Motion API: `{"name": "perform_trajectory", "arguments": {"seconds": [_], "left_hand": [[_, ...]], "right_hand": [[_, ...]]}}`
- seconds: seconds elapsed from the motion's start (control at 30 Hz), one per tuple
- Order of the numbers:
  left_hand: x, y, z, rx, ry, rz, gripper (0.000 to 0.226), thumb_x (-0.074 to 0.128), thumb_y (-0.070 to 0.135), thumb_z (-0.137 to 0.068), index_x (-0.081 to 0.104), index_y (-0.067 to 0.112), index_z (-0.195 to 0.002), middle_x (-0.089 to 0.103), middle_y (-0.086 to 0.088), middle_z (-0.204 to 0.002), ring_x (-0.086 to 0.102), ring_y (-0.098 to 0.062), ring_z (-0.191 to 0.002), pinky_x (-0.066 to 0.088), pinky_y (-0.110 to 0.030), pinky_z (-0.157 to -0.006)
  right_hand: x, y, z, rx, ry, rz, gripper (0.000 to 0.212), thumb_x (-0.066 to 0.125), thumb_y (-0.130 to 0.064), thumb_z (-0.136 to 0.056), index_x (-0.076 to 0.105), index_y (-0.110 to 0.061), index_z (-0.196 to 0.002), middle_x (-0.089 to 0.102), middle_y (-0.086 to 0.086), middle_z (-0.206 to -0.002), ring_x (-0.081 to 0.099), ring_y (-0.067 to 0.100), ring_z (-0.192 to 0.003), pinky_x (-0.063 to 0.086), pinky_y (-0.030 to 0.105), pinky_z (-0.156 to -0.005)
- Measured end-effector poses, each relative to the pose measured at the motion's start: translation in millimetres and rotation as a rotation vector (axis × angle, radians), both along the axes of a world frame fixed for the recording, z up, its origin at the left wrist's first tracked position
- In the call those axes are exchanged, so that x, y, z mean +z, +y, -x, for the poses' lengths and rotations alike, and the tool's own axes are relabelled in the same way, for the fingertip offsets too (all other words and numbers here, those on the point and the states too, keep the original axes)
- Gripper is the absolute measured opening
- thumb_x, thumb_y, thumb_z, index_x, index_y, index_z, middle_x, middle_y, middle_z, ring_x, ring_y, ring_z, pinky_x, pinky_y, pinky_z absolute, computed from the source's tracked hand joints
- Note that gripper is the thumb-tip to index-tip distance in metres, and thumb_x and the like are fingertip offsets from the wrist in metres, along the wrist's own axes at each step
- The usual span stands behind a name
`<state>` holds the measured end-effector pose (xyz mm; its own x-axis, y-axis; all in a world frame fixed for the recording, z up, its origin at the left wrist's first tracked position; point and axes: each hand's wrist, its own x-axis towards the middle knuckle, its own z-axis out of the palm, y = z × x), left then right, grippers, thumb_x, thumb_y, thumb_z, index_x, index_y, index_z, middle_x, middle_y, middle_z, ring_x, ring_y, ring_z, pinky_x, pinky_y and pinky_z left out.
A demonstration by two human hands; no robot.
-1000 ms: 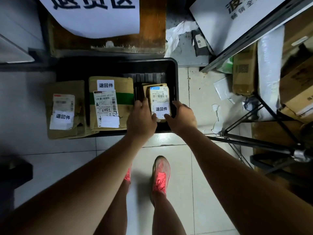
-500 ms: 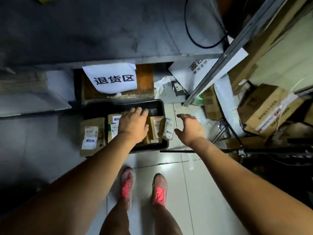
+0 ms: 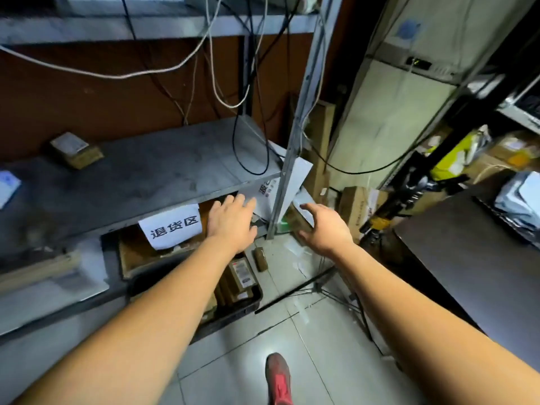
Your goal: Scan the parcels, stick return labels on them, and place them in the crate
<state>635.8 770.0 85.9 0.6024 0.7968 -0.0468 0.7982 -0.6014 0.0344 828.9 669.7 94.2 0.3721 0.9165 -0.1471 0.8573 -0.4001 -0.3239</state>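
**Clerk:** First entry, far left?

**Checker:** Shelf [image 3: 163,171], grey metal. One small parcel [image 3: 76,150] lies on it, well apart from both hands. I cannot make out a return label on it. A paper sign [image 3: 172,226] hangs below the shelf edge.

**Clerk:** Left hand?

**Checker:** Left hand [image 3: 230,220] is up at the shelf edge, just beside the sign. Its fingers [image 3: 238,200] are straight and spread, holding nothing. A second back, both hands are low at the crate, gripping a labelled parcel between them.

**Clerk:** The crate?

**Checker:** Crate [image 3: 254,301], black, on the floor, partly hidden under the left forearm. Brown parcels lie in its right end, among them a barcoded parcel [image 3: 241,271], with no hand on any of them. A small brown box [image 3: 260,258] sits on the tiles just past the rim.

**Clerk:** Right hand?

**Checker:** Right hand [image 3: 324,226] is raised to the right of the shelf post. Its fingers are wide and lightly curved, and it is empty. I cannot tell whether it touches the carton behind it. A dark table [image 3: 467,258] stands at far right.

**Clerk:** What does it mean for the task?

**Checker:** My judgement is that the last parcel is let go and rests in the crate. Both hands are free, so the likely next step is to fetch another parcel to scan and label.
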Motion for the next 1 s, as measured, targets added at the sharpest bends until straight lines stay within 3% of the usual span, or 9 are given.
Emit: {"name": "perform_trajectory", "arguments": {"seconds": [0.37, 0.83, 1.0], "left_hand": [[91.0, -125.1, -147.3, -0.347, -0.001, -0.081, 0.065, 0.052, 0.05, -0.098, 0.031, 0.025, -0.155, 0.049, -0.004, -0.142, 0.048, -0.028, -0.131, 0.048, -0.043, -0.099], [100.6, -359.8, -390.0, -0.666, 0.033, -0.036, 0.07, 0.051, 0.055, -0.096, 0.03, 0.025, -0.156, 0.045, -0.004, -0.147, 0.047, -0.027, -0.134, 0.046, -0.046, -0.102], [92.8, -383.6, -462.2, -0.713, 0.033, 0.015, 0.069, 0.052, 0.054, -0.096, 0.032, 0.025, -0.155, 0.047, -0.004, -0.145, 0.046, -0.026, -0.134, 0.045, -0.044, -0.101]], "right_hand": [[105.0, -191.0, -103.5, -0.325, -0.066, -0.106, 0.067, 0.07, -0.04, -0.09, 0.046, -0.023, -0.149, 0.057, 0.004, -0.144, 0.052, 0.028, -0.134, 0.049, 0.044, -0.105], [105.7, -472.8, -290.0, -0.705, -0.001, -0.125, 0.064, 0.069, -0.04, -0.092, 0.046, -0.027, -0.15, 0.052, 0.001, -0.15, 0.047, 0.023, -0.139, 0.048, 0.042, -0.106], [96.6, -505.8, -349.7, -0.846, 0.11, -0.21, 0.061, 0.071, -0.039, -0.089, 0.051, -0.028, -0.145, 0.058, 0.0, -0.144, 0.061, 0.025, -0.122, 0.053, 0.037, -0.095]]}}
